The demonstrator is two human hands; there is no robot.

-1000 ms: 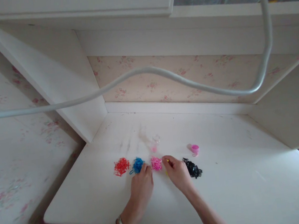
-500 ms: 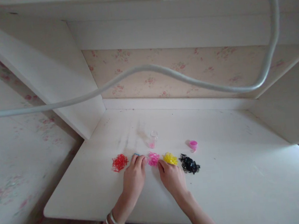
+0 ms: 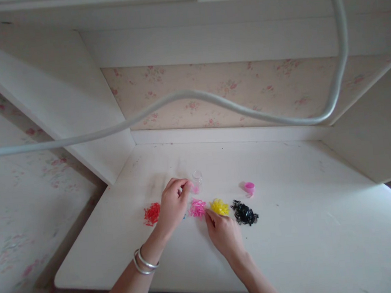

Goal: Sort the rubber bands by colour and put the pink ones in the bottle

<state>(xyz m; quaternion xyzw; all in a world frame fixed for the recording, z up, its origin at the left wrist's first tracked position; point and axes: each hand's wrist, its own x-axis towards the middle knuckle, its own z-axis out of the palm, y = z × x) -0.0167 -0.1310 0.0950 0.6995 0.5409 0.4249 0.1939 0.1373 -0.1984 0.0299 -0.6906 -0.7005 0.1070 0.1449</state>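
My left hand (image 3: 175,203), a silver bangle pair on its wrist, is closed in a pinch beside a small clear container (image 3: 197,177) with some pink in its bottom. Whatever is between those fingertips is too small to make out. My right hand (image 3: 225,235) rests closed on the desk, fingertips at the edge of a pile of pink rubber bands (image 3: 198,208); what they pinch is hidden. Yellow rubber bands (image 3: 219,207) lie just beyond it, black ones (image 3: 245,213) to the right. Red rubber bands (image 3: 152,214) are partly behind my left hand, and a bit of blue (image 3: 184,216) peeks out.
A pink cap (image 3: 250,188) sits on the white desk (image 3: 310,227), right of the container. A pale cable (image 3: 190,94) crosses the view in front of the shelf. A white side panel (image 3: 49,100) stands at the left, another at the right.
My left hand has lifted from the blue and pink piles and moved forward to the clear container. My right hand stays by the pink pile. The view has shifted slightly.
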